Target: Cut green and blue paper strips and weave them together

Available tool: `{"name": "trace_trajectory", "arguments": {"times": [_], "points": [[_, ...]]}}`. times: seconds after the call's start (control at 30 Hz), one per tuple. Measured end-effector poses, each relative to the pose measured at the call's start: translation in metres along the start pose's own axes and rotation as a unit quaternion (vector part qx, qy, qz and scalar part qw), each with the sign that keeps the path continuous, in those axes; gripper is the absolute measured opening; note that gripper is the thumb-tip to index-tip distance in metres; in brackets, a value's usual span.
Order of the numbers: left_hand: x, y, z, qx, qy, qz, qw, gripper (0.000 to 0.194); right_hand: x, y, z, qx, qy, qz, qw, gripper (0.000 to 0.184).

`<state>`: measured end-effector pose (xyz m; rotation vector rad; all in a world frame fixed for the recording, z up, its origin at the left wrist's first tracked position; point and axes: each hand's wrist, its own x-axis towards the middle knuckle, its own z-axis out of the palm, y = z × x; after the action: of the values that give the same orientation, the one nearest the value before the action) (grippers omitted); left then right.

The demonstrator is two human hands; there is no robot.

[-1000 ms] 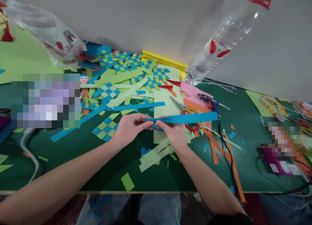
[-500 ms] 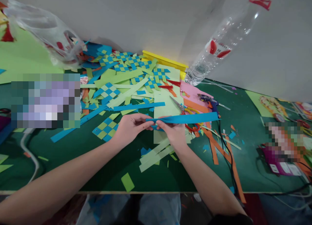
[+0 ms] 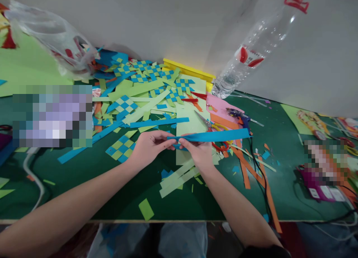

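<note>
A blue paper strip is pinched between my two hands above the middle of the table, its long free end sticking out to the right. My left hand is closed on the strip's left end. Close beside it, my right hand grips the strip between thumb and fingers, and the paper bends there. Just left of my left hand lies a woven blue-and-green paper fish. Scissors with red and yellow handles lie partly behind the strip. Pale green strips rest below my hands.
A pile of woven paper pieces and strips covers the back of the table. A clear plastic bottle leans at the back right, a plastic bag sits back left. Orange strips and a black cable lie right.
</note>
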<state>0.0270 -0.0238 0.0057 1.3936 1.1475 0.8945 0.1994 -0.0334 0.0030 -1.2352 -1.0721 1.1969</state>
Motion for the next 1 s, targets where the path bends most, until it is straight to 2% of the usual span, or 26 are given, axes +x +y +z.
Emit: {"name": "trace_trajectory", "arguments": {"times": [0.57, 0.77, 1.0], "points": [[0.001, 0.0, -0.001, 0.022, -0.014, 0.005, 1.0, 0.026, 0.001, 0.0, 0.001, -0.011, 0.017, 0.0, 1.0, 0.022], [0.005, 0.001, -0.004, -0.013, -0.028, -0.023, 0.999, 0.031, 0.006, 0.002, -0.006, 0.012, -0.01, 0.016, 1.0, 0.023], [0.012, 0.003, -0.014, 0.005, -0.011, -0.021, 1.0, 0.025, 0.024, 0.004, -0.027, 0.03, 0.047, -0.008, 0.998, 0.025]]}}
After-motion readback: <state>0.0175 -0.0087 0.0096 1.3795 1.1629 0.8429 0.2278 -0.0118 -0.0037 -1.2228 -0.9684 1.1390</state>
